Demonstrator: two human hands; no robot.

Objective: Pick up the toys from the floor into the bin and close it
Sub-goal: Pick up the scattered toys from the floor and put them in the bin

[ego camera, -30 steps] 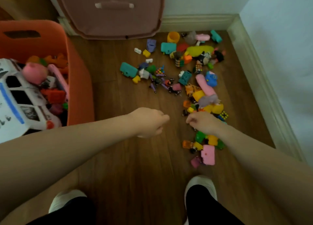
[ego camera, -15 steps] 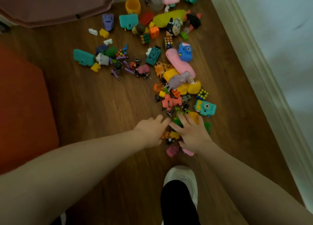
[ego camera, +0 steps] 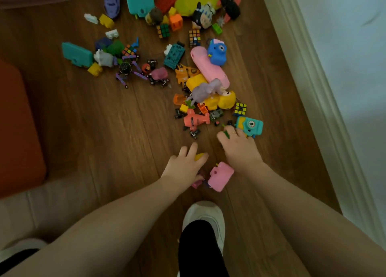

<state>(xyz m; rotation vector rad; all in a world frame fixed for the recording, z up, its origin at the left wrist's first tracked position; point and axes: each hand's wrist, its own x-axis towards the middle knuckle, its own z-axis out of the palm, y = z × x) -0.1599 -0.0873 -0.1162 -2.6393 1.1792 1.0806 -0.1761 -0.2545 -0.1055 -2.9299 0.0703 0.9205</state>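
Many small plastic toys lie scattered on the wooden floor [ego camera: 104, 130]. My left hand [ego camera: 183, 164] reaches down with its fingers spread over a small yellow toy [ego camera: 199, 156]. My right hand [ego camera: 238, 149] curls its fingers round a small green toy [ego camera: 226, 134] just below a teal and yellow toy camera [ego camera: 249, 126]. Between my wrists lies a pink toy camera [ego camera: 221, 175], with a smaller pink piece [ego camera: 196, 183] beside it. The orange bin [ego camera: 18, 130] shows only as a corner at the left edge; its inside is out of view.
The toy pile runs up the floor: a salmon plane [ego camera: 195, 120], a long pink toy [ego camera: 208, 67], a blue toy camera [ego camera: 217, 54], teal blocks [ego camera: 77, 54]. A white skirting board [ego camera: 313, 88] and wall close the right side. My white shoe [ego camera: 203, 216] stands below my hands.
The view has dipped closer to the floor. My right hand moved up and right and closed on the green toy; my left hand stays spread beside it, and the pink camera is now uncovered.
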